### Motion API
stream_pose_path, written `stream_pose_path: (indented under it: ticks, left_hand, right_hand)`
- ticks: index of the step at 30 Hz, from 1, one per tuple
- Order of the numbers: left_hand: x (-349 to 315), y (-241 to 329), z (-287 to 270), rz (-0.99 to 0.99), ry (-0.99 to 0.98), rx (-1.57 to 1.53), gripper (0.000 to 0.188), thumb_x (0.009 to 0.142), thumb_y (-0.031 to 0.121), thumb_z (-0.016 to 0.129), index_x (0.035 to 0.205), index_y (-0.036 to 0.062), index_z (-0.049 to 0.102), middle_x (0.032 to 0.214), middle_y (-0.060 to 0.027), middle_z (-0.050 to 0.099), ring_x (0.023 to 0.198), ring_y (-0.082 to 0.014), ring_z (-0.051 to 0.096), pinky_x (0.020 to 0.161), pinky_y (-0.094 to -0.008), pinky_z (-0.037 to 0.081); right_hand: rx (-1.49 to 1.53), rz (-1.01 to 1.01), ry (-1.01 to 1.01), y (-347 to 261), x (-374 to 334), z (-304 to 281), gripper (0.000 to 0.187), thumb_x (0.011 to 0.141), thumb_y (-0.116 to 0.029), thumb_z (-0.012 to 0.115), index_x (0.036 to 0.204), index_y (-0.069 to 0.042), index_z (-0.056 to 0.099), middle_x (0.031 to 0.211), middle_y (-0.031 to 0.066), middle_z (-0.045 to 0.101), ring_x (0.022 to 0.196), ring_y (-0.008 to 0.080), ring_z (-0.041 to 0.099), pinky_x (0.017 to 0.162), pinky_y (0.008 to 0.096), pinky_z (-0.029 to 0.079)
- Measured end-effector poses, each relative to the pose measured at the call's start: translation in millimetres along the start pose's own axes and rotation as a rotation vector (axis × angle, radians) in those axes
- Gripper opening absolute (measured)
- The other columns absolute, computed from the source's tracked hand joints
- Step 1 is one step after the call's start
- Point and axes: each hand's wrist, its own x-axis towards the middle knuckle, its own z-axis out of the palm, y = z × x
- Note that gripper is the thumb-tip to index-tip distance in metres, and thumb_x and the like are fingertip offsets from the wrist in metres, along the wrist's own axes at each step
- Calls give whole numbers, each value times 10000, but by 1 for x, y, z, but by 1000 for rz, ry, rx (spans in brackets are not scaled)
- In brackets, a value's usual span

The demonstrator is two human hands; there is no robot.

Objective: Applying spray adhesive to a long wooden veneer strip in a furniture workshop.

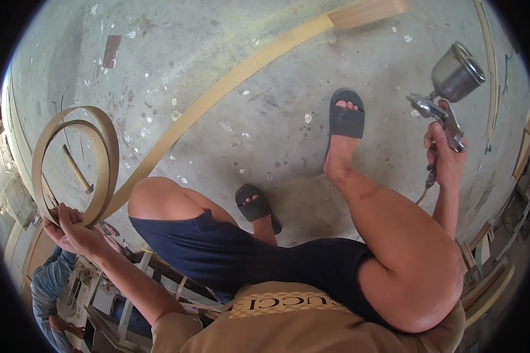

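Curling back on itself at one end, a long, thin, pale tan wood strip (pixel 176 120) is running across the concrete floor (pixel 265 117) from its far end at upper right down to a double loop at the left. The left hand (pixel 70 229) is reaching out to the side, its grip pinching the base of that loop with fingers wrapped over the edge. The right hand (pixel 447 156) is being held out and raised, its grip pressed around the handle of a metal spray gun (pixel 447 94), whose cup is pointing upward.
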Motion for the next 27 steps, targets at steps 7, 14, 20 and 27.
stream_pose_path:
  ticks: [7, 14, 20, 27]
  left_hand:
    - [7, -8, -9, 8, -23, -65, 190, 866, -92, 570, 915, 75, 493, 773, 13, 495, 579, -40, 375, 486, -209, 298]
    - [3, 8, -8, 34, 11, 1, 227, 842, -110, 572, 913, 84, 477, 766, 8, 513, 583, -49, 389, 490, -209, 308]
    - [-1, 0, 8, 8, -3, -32, 188, 823, -59, 615, 906, 75, 514, 782, 4, 491, 607, -57, 417, 517, -219, 332]
    - [-4, 4, 9, 18, 33, -11, 191, 816, -78, 596, 917, 61, 513, 783, 5, 470, 623, -55, 414, 514, -213, 326]
  right_hand:
    - [78, 40, -206, -14, -13, 37, 411, 903, -87, 625, 1302, 0, 574, 694, 5, 582, 476, 31, 438, 416, 179, 310]
    - [177, 118, -527, -8, -16, 85, 467, 865, -81, 694, 1316, -10, 594, 835, 8, 625, 613, 41, 532, 444, 188, 361]
    - [165, 39, -623, -19, -17, 94, 495, 861, -88, 695, 1324, 17, 553, 720, 31, 599, 515, 51, 477, 406, 201, 329]
    - [189, 40, -553, -2, -14, 92, 476, 873, -81, 677, 1324, 14, 556, 730, 27, 592, 502, 44, 456, 407, 203, 325]
